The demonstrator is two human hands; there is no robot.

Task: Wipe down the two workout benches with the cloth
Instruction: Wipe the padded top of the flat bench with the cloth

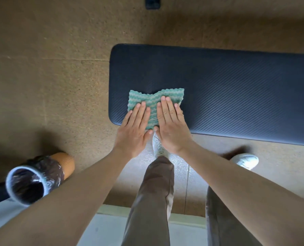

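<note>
A dark blue padded workout bench (227,89) runs from the middle of the view off the right edge. On its near left corner lies a green and white cloth (154,99), spread flat. My left hand (134,128) presses on the cloth's left part with straight fingers. Beside it, my right hand (172,126) lies flat on the cloth's right part, fingers pointing away from me. The two thumbs nearly touch at the bench's near edge. Only one bench is in view.
A brown carpeted floor (50,77) surrounds the bench. An orange waste bin (39,178) with a plastic liner stands at the lower left. My legs and white shoes (246,160) stand close to the bench's near side. A small dark object (152,2) sits at the top edge.
</note>
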